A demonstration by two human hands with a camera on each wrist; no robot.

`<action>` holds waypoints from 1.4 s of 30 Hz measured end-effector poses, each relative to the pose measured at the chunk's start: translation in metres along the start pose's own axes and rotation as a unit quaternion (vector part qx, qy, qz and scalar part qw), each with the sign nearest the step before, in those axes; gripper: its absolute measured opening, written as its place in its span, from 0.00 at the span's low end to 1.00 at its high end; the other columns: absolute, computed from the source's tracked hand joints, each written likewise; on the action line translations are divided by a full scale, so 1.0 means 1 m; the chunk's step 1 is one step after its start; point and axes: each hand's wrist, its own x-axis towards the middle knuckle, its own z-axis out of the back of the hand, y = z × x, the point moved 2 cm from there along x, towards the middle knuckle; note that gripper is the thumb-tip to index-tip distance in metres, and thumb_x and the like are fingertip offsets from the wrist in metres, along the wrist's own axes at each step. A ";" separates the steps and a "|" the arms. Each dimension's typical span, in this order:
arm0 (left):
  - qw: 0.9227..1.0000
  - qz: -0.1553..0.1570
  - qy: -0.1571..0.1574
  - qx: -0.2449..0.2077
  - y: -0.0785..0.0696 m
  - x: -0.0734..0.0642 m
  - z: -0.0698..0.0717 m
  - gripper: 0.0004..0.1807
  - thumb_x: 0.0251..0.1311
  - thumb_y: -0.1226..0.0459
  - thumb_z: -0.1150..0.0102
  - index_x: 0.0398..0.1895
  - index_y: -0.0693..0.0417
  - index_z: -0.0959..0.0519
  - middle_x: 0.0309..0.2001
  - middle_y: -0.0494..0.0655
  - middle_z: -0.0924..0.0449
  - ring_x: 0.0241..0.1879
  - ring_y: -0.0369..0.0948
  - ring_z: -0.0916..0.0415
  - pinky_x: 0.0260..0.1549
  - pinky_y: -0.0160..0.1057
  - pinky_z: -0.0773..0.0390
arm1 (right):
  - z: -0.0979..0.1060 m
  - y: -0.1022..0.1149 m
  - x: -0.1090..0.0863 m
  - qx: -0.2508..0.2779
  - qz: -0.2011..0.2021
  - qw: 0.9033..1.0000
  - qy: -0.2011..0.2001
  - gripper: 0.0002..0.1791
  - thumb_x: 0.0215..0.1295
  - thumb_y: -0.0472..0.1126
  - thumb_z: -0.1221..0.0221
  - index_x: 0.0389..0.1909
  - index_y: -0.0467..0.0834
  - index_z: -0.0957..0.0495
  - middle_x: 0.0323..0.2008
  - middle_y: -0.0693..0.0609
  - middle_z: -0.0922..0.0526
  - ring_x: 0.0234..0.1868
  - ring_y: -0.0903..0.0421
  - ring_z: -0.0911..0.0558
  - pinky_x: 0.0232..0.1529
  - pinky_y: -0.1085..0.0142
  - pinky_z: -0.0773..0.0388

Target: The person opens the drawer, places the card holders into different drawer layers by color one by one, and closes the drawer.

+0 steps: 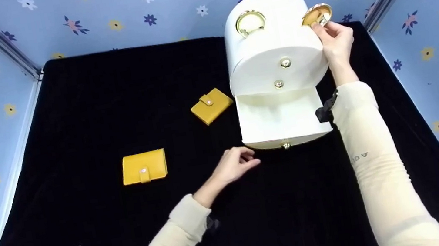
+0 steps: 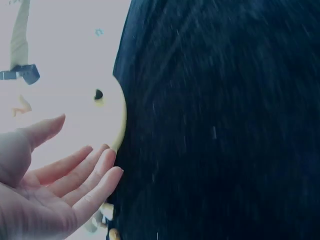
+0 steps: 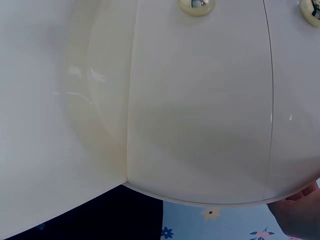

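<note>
A white rounded cabinet point(image 1: 272, 40) stands at the back right, its bottom drawer point(image 1: 280, 115) pulled out with nothing visible inside. Beside the cabinet's top right edge, my right hand point(image 1: 336, 38) pinches a round, shiny gold piece point(image 1: 317, 14); its exact kind is unclear. Part of that hand point(image 3: 300, 215) shows past the cabinet side in the right wrist view. Another round gold-rimmed piece point(image 1: 250, 22) is on the cabinet's top left. My left hand point(image 1: 233, 165), fingers loosely extended, is by the drawer's front left corner and holds nothing; whether it touches the drawer cannot be told.
Two yellow snap-tab wallets lie on the black cloth point(image 1: 111, 105): one wallet point(image 1: 213, 105) just left of the cabinet, another wallet point(image 1: 144, 166) farther left and nearer. Gold knobs, such as the drawer knob point(image 1: 286, 145), stick out in front. Flowered blue walls surround the table.
</note>
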 end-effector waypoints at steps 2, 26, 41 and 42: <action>1.000 0.000 0.004 0.017 0.005 0.000 0.008 0.17 0.52 0.61 0.40 0.39 0.67 0.22 0.34 0.54 0.20 0.29 0.43 0.22 0.31 0.33 0.24 | 0.000 0.000 0.000 -0.003 0.003 1.000 0.000 0.16 0.47 0.47 0.34 0.36 0.44 0.17 0.27 0.54 0.17 0.28 0.61 0.21 0.32 0.72 0.27; 0.994 0.063 -0.080 0.027 0.059 0.039 0.077 0.30 0.48 0.62 0.36 0.53 0.68 0.32 0.46 0.60 0.26 0.42 0.51 0.28 0.44 0.41 0.29 | 0.000 -0.001 0.002 0.000 -0.004 1.000 -0.001 0.17 0.47 0.47 0.34 0.38 0.43 0.18 0.30 0.53 0.17 0.29 0.61 0.21 0.33 0.72 0.26; 0.979 0.071 -0.183 0.055 0.077 0.064 0.085 0.44 0.38 0.59 0.30 0.58 0.70 0.38 0.55 0.61 0.36 0.55 0.51 0.39 0.57 0.40 0.42 | 0.000 -0.001 0.002 0.006 -0.004 1.000 0.000 0.17 0.47 0.47 0.34 0.37 0.42 0.18 0.28 0.53 0.17 0.27 0.61 0.21 0.32 0.72 0.26; 0.978 0.067 -0.187 0.056 0.077 0.067 0.084 0.44 0.38 0.59 0.29 0.58 0.71 0.39 0.55 0.61 0.37 0.54 0.50 0.38 0.56 0.40 0.42 | 0.000 -0.002 0.002 0.004 -0.002 1.000 0.000 0.17 0.47 0.47 0.34 0.37 0.43 0.18 0.27 0.54 0.17 0.27 0.61 0.21 0.32 0.73 0.26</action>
